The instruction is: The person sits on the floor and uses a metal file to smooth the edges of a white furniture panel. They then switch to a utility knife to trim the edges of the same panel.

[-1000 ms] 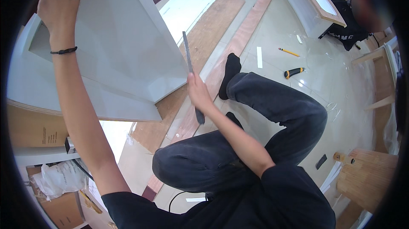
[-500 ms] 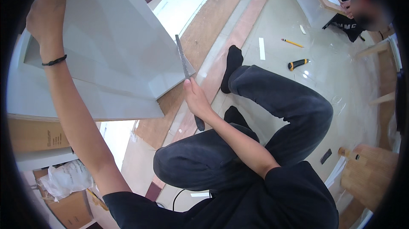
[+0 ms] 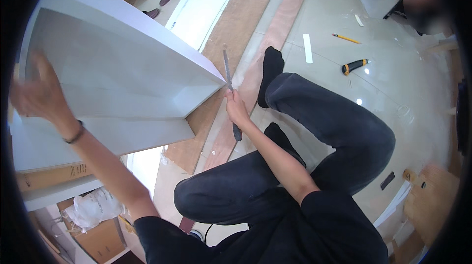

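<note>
"Looking at the right hand (image 3: 236, 109), what does its grip hold?"

"A slim grey file (image 3: 227, 70), with the fingers wrapped around it, blade sticking out beyond the fist and dark end showing on the near side."

"And where is that file?"

"In front of the person's bent knees, tip pointing away from the body, close by the right-hand corner of an open, pale cabinet (image 3: 113, 67). Whether blade and corner touch, I cannot tell."

"How about the other hand?"

"The left hand (image 3: 39, 92) is over at the cabinet's left side (there's a dark band (image 3: 74, 132) on that wrist). It's too blurred to tell if its grip is wide or narrow, or touching the cabinet."

"Anything lying near the file?"

"A brown board (image 3: 246, 13) and, alongside, a longer pinkish plank (image 3: 287, 11), both on the shiny floor (image 3: 327, 60). Farther right there's a white strip (image 3: 308, 48), a yellow pencil (image 3: 346, 38) and a black-and-yellow utility knife (image 3: 354, 67), all apart from one another"
</note>
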### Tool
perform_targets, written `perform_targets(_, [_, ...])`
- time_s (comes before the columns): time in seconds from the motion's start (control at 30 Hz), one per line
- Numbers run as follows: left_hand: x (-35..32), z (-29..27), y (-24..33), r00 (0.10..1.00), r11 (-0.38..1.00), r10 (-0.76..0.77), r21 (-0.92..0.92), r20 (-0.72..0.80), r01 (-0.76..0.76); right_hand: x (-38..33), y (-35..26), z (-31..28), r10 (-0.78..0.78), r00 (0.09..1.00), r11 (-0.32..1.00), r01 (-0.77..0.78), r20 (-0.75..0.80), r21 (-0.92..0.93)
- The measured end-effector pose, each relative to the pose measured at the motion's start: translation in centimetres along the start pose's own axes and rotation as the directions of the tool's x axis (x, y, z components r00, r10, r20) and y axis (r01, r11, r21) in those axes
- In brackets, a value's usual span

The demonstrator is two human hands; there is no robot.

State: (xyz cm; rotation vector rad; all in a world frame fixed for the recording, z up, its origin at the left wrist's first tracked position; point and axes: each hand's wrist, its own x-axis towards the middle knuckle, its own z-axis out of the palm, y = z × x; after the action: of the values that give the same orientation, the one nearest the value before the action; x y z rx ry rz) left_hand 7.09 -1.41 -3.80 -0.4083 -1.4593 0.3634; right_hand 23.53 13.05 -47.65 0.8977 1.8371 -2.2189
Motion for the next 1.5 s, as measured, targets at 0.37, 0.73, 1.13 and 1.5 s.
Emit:
perform_targets(0.37, [-20.6, -6.3, 21.9, 0.393, 0.136, -0.084, -0.38, 0.916, 0.915, 2.5, -3.9, -3.6, -0.157, 0.985, 0.98, 0.165, -0.076, 0.109])
perform_targets(0.73, [-20.0, -7.0, 22.2, 0.276, 0.254, -0.158, -0.232, 0.948, 0.939, 3.0, -1.6, -3.9, -0.147, 0.976, 0.977, 0.168, -0.158, 0.131])
perform_targets(1.13, [-18.2, -5.8, 20.1, 0.283, 0.18, -0.135, -0.257, 0.95, 0.949, -6.0, -8.8, -0.7, -0.355, 0.914, 0.892, 0.268, 0.196, 0.363])
perform_targets(1.5, [-15.4, -6.0, 21.2, 0.241, 0.337, -0.179, -0.17, 0.954, 0.926, -6.3, -11.0, -0.5, -0.276, 0.893, 0.958, 0.227, 0.355, 0.174])
